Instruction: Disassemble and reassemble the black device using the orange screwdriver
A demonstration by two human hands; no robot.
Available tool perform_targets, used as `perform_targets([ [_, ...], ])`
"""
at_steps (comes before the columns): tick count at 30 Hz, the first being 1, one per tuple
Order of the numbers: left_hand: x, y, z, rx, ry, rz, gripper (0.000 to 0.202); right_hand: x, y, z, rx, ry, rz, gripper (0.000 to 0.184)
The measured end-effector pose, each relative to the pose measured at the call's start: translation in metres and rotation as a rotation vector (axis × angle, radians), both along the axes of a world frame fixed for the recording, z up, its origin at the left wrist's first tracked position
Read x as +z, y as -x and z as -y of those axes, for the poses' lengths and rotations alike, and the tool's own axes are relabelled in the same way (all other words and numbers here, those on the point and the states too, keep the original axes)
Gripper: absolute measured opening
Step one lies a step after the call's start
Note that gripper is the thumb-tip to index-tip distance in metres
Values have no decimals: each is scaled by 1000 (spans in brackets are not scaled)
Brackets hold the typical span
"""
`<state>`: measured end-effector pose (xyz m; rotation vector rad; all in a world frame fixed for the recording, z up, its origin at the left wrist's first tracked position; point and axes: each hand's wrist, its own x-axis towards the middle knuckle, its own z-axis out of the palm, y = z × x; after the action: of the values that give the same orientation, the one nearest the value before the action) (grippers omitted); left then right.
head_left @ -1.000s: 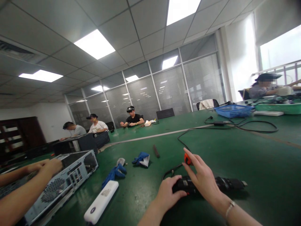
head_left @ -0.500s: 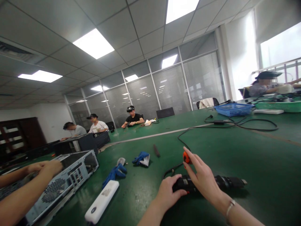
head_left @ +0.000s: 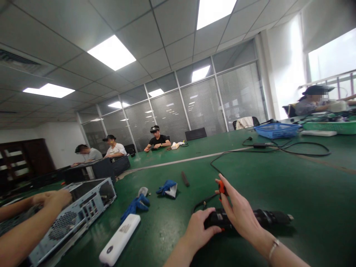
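Observation:
A black corded electric screwdriver (head_left: 271, 217) lies across the green table in front of me, its metal tip toward the right. My left hand (head_left: 198, 228) is closed around its rear end, thumb and fingers on either side. Above the tool body, my right hand (head_left: 241, 211) pinches a small orange piece (head_left: 222, 188) between thumb and fingers; its exact kind is unclear. The right palm hides part of the screwdriver's middle. A black cord (head_left: 198, 205) runs from near the rear end.
Left of my hands lie a white power strip (head_left: 121, 239), blue gloves (head_left: 136, 204) and a dark bar (head_left: 185, 178). A co-worker's hands (head_left: 52, 200) reach into an open computer case (head_left: 80, 211). Blue (head_left: 278, 130) and green baskets (head_left: 345, 127) stand at the far right.
The orange piece has shifted and turned slightly in my right fingers. My left hand and the screwdriver are nearly where they were.

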<state>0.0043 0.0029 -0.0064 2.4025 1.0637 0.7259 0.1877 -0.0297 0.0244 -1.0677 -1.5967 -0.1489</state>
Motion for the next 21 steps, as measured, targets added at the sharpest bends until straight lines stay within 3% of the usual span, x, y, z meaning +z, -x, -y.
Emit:
perform_targets([
  [5, -3, 1, 0, 13, -8, -2, 59, 0, -2, -2, -89, 14, 9, 52],
  [11, -2, 2, 0, 7, -13, 1, 60, -3, -1, -4, -10, 0, -22, 53],
  [21, -1, 1, 1, 3, -10, 1, 60, -5, -3, -5, -35, 14, -14, 51],
])
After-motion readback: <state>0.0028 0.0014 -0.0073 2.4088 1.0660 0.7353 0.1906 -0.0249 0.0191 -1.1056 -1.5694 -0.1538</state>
